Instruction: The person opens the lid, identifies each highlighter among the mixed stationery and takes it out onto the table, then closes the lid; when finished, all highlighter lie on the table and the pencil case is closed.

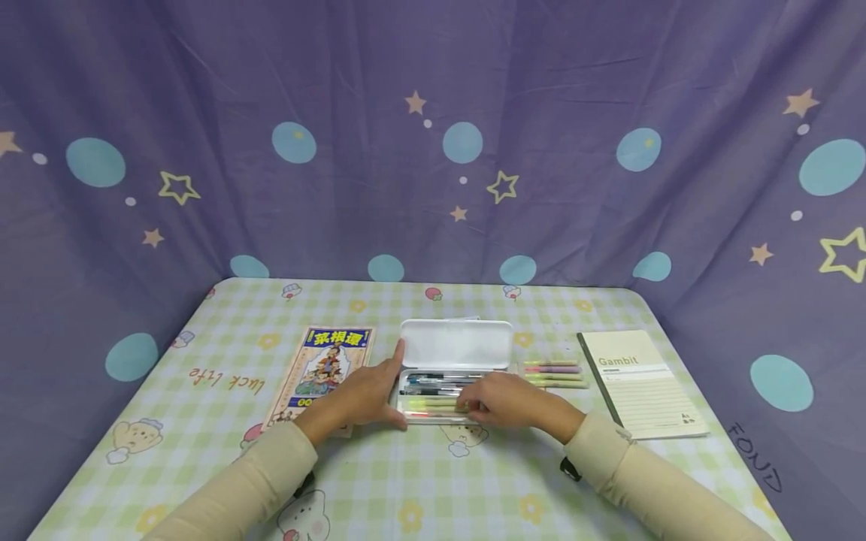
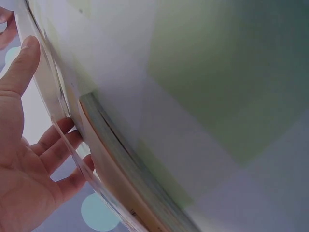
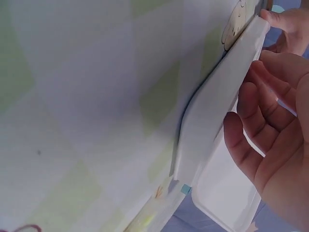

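A white pencil case (image 1: 456, 344) lies with its lid raised, several dark-capped clear pens (image 1: 433, 391) and pale yellow highlighters (image 1: 429, 404) inside; a reddish pen lies nearest its front wall. My left hand (image 1: 368, 392) rests at the case's left end, thumb at the front corner and index finger along the lid's edge. In the left wrist view its fingers (image 2: 63, 145) look spread and relaxed. My right hand (image 1: 504, 400) reaches over the case's right part, fingertips down at the highlighters. Its fingers (image 3: 251, 121) curl at the case rim in the right wrist view; whether they pinch a pen, I cannot tell.
A row of several coloured highlighters (image 1: 556, 374) lies just right of the case. Farther right is a cream Gambit notebook (image 1: 643, 387) with a dark spine. An illustrated book (image 1: 328, 368) lies left, partly under my left arm. A purple curtain (image 1: 433, 60) rises behind the checked tablecloth (image 1: 379, 481).
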Demonstrator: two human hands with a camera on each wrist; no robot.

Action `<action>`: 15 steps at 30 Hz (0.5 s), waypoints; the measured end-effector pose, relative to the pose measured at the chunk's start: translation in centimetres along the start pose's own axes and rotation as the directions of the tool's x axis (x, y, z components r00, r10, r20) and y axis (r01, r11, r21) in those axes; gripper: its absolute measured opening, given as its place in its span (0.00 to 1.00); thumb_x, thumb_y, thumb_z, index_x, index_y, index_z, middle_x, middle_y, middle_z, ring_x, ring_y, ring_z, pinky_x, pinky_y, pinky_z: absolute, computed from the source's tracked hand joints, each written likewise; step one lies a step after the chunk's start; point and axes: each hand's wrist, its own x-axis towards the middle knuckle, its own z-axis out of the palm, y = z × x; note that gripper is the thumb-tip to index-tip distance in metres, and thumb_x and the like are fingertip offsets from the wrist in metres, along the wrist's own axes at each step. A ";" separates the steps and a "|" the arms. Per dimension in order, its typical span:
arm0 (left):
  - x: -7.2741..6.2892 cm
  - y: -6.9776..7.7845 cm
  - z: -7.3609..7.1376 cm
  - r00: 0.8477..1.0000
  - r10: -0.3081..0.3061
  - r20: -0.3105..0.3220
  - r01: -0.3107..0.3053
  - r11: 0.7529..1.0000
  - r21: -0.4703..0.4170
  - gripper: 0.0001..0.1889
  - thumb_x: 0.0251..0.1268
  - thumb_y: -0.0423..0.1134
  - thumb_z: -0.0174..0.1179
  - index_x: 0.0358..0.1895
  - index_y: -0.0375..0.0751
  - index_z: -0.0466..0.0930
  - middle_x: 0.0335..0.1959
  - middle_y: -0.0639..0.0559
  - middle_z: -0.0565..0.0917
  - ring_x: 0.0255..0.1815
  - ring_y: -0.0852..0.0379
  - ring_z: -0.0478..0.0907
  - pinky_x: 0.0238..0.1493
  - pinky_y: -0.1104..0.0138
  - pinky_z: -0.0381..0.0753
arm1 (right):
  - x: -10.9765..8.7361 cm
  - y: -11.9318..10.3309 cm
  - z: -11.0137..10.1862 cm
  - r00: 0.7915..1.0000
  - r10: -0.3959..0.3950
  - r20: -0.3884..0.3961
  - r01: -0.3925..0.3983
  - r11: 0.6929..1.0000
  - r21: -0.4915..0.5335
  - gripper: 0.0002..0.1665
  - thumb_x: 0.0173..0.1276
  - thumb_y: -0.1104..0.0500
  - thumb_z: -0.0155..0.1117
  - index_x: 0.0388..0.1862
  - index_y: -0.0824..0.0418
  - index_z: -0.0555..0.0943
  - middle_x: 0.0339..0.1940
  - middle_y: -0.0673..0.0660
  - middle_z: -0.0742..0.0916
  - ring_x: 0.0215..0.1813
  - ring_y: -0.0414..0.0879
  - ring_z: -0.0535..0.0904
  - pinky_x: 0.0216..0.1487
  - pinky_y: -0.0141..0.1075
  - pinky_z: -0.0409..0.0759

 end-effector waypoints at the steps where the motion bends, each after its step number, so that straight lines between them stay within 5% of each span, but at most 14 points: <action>1: 0.0 0.0 0.0 1.000 -0.001 0.000 0.001 1.000 0.002 0.77 0.42 0.67 0.77 0.83 0.38 0.29 0.78 0.37 0.66 0.70 0.39 0.75 0.71 0.49 0.74 | 0.0 0.0 0.0 1.000 0.002 0.002 -0.002 1.000 -0.002 0.10 0.72 0.55 0.67 0.50 0.48 0.88 0.34 0.41 0.90 0.32 0.28 0.78 0.40 0.29 0.82; 10: 0.1 0.2 -0.1 1.000 -0.010 0.007 0.010 1.000 -0.001 0.77 0.42 0.67 0.77 0.83 0.38 0.28 0.79 0.37 0.64 0.69 0.39 0.75 0.72 0.49 0.73 | 0.0 -0.9 -1.0 0.997 0.010 0.079 -0.003 0.996 -0.084 0.13 0.73 0.54 0.66 0.54 0.45 0.86 0.36 0.41 0.91 0.32 0.29 0.81 0.36 0.29 0.81; 15: 0.0 0.2 -0.1 1.000 -0.011 0.008 0.011 1.000 -0.007 0.77 0.42 0.67 0.77 0.83 0.38 0.28 0.79 0.37 0.64 0.70 0.38 0.75 0.72 0.49 0.73 | 0.0 -1.5 -0.9 0.997 0.038 0.061 -0.033 0.995 -0.091 0.14 0.72 0.57 0.66 0.54 0.46 0.86 0.29 0.42 0.87 0.25 0.32 0.71 0.28 0.29 0.71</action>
